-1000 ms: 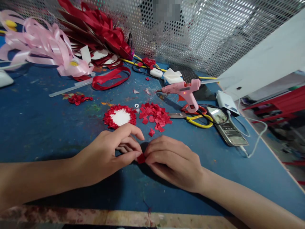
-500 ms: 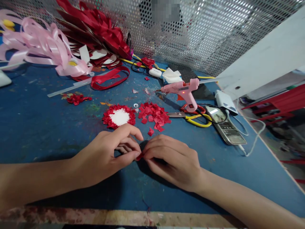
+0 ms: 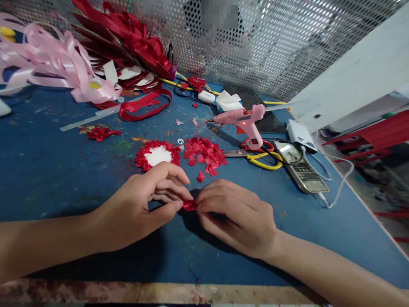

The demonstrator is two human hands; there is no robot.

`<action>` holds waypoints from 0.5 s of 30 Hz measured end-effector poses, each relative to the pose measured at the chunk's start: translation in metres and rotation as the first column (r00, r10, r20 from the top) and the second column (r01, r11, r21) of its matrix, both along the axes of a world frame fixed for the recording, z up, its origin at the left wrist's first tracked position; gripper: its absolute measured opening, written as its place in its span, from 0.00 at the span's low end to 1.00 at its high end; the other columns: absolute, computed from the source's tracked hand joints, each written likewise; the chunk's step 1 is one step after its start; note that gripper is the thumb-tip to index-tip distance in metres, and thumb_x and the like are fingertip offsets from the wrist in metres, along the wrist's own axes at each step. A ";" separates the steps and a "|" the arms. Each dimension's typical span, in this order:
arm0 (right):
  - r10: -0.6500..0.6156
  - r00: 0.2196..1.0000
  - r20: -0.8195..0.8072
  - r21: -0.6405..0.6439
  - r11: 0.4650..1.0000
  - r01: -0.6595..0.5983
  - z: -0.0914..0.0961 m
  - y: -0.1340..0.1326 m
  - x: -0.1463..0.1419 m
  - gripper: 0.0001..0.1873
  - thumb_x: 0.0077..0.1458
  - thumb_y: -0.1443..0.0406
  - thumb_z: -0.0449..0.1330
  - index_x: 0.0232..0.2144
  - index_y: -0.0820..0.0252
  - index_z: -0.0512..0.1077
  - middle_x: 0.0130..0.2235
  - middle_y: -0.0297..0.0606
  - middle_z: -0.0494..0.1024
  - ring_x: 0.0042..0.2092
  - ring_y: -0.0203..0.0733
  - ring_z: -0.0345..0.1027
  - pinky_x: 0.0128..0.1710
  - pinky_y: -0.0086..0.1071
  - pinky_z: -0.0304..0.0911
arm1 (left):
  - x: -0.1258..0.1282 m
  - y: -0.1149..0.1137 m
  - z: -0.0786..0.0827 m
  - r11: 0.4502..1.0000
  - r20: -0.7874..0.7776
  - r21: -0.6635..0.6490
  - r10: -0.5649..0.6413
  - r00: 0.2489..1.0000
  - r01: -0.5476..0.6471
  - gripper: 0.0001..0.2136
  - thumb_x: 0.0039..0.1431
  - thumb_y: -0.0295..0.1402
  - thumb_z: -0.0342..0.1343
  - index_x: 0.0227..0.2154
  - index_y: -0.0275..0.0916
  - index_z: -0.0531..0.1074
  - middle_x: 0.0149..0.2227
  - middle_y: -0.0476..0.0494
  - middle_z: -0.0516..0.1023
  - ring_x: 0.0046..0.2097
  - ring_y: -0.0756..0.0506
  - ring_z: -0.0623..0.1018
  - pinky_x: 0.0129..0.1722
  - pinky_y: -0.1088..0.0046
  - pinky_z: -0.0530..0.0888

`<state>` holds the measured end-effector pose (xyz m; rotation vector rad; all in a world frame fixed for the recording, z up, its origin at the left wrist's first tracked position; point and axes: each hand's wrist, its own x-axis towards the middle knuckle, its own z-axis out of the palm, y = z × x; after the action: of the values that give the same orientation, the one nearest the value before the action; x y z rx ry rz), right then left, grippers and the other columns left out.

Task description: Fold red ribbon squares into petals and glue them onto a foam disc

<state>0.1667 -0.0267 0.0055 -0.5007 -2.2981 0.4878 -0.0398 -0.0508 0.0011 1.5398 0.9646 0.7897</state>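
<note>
- The blue desk carries everything; your two forearms come in from the near edge and meet low at its middle
- At the far left lie one heap of pink ribbon loops and one heap of dark red ribbon loops, side by side against the mesh wall
- Your left hand and right hand sit tip to tip; neither is nearer the piece, since both have it; the left thumb and forefinger pinch its left side, the right fingers pinch its right side, the rest loosely curled
- One pink glue gun stands to the far right of your hands, nozzle pointing left; just beside it lie one pair of yellow-handled scissors and one phone
- One white disc ringed with red petals lies just beyond your left hand; one pile of loose red squares, too many to count, lies beside it on the right
- The small red piece sits between your fingertips, just above the desk; its long axis runs left to right, hand to hand; one piece only
</note>
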 end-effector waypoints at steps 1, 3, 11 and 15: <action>0.005 1.000 -0.001 0.006 1.000 -0.005 0.000 0.000 0.000 0.09 0.51 0.78 0.59 0.33 0.62 0.69 0.31 0.39 0.77 0.35 0.36 0.72 0.38 0.32 0.70 | 0.000 0.000 0.000 1.000 -0.001 -0.017 0.006 1.000 -0.007 0.09 0.59 0.27 0.52 0.41 0.44 0.61 0.39 0.51 0.80 0.40 0.51 0.80 0.42 0.79 0.75; 0.003 1.000 0.001 0.016 1.000 -0.003 -0.001 0.000 0.000 0.09 0.51 0.78 0.59 0.33 0.62 0.70 0.30 0.39 0.77 0.34 0.36 0.72 0.37 0.32 0.70 | 0.000 0.001 0.001 0.999 -0.019 -0.044 0.019 1.000 -0.020 0.10 0.58 0.28 0.52 0.41 0.44 0.61 0.40 0.51 0.81 0.41 0.51 0.80 0.42 0.79 0.75; -0.080 0.996 0.028 0.023 0.997 0.079 0.001 -0.002 0.001 0.08 0.51 0.77 0.60 0.31 0.62 0.70 0.30 0.38 0.78 0.34 0.36 0.72 0.37 0.32 0.70 | 0.001 -0.001 0.003 0.994 -0.187 0.078 0.088 0.978 -0.075 0.10 0.59 0.33 0.52 0.44 0.44 0.65 0.40 0.48 0.82 0.41 0.47 0.81 0.39 0.76 0.75; -0.119 0.992 0.030 0.027 0.993 0.118 0.001 -0.002 0.002 0.07 0.51 0.76 0.60 0.30 0.62 0.70 0.29 0.38 0.78 0.33 0.37 0.73 0.36 0.32 0.70 | 0.000 -0.001 0.002 0.982 -0.172 0.181 0.093 0.981 -0.061 0.11 0.58 0.34 0.52 0.45 0.43 0.68 0.39 0.47 0.83 0.41 0.44 0.81 0.39 0.73 0.77</action>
<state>0.1684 -0.0282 0.0067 -0.6326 -2.2864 0.3946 -0.0396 -0.0519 0.0026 1.7585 1.1170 0.8177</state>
